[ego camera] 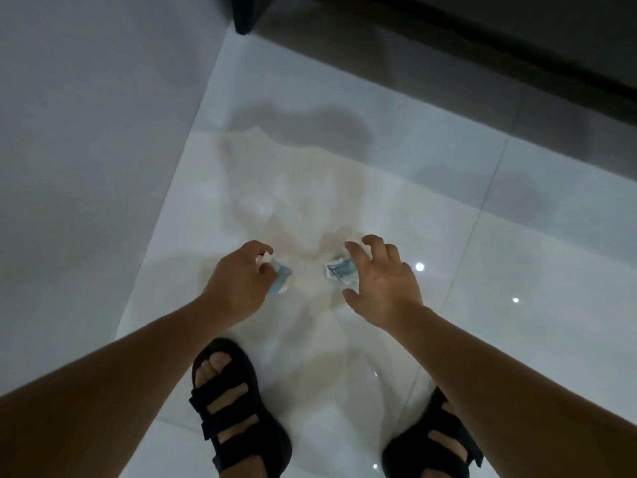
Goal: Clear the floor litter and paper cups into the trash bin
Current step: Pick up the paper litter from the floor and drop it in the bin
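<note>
My left hand (238,284) pinches a crumpled white and blue piece of litter (281,278) just above the glossy white floor. A second crumpled white and blue scrap (337,270) lies on the tiles a short way to the right. My right hand (381,281) hovers over that scrap with its fingers spread, thumb and fingertips on either side of it, not closed round it. No trash bin and no paper cup is in view.
My two feet in black strap sandals (238,408) (437,446) stand on the tiles below the hands. A pale wall (86,132) runs along the left. Dark furniture (448,46) crosses the top right, with a dark leg (245,15) at the top.
</note>
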Action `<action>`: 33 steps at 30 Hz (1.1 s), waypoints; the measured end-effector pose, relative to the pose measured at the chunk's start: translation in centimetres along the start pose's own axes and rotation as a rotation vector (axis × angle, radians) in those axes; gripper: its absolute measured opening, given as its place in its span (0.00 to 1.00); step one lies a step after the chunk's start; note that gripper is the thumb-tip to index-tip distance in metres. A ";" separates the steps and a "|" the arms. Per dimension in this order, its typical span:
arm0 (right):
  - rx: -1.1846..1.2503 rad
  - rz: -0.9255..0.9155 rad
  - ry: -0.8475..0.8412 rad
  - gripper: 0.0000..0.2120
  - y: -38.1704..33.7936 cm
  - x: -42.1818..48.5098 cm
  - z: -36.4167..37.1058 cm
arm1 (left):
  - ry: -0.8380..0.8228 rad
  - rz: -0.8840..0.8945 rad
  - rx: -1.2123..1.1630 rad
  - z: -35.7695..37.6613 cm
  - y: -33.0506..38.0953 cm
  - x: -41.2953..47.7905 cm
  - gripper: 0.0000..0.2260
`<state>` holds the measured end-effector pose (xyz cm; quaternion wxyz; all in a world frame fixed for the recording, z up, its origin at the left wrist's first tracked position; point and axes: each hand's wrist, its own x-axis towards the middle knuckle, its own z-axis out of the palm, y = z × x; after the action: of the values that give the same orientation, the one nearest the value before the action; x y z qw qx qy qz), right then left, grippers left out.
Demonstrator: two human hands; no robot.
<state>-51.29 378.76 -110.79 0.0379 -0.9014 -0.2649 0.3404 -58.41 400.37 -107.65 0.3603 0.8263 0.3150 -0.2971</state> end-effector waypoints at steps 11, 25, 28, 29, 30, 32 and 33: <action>0.017 -0.093 -0.007 0.21 0.5 2.1 1.4 | 0.007 0.070 0.023 1.8 -0.7 0.0 0.10; 0.091 0.046 0.042 0.21 3.7 -22.5 -30.8 | -0.018 0.229 0.175 -13.2 25.6 -21.3 0.13; 0.103 0.090 0.103 0.21 4.3 -29.0 -37.5 | -0.038 0.321 0.196 -15.1 31.9 -27.0 0.13; 0.103 0.113 0.132 0.21 4.6 -31.3 -39.5 | -0.038 0.370 0.207 -15.6 34.3 -28.8 0.13; 0.105 0.141 0.161 0.21 4.9 -33.5 -41.3 | -0.036 0.418 0.221 -16.0 36.7 -30.6 0.13; 0.132 0.216 0.222 0.21 5.1 -38.0 -44.4 | -0.028 0.506 0.234 -16.8 41.1 -34.1 0.13; 0.144 0.259 0.252 0.20 5.0 -40.2 -45.7 | -0.027 0.548 0.237 -17.2 43.1 -35.8 0.14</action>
<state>-45.27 359.34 -53.24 0.0911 -0.9584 -0.1146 0.2451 -44.55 379.52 -54.63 0.3323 0.9128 0.0385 -0.2344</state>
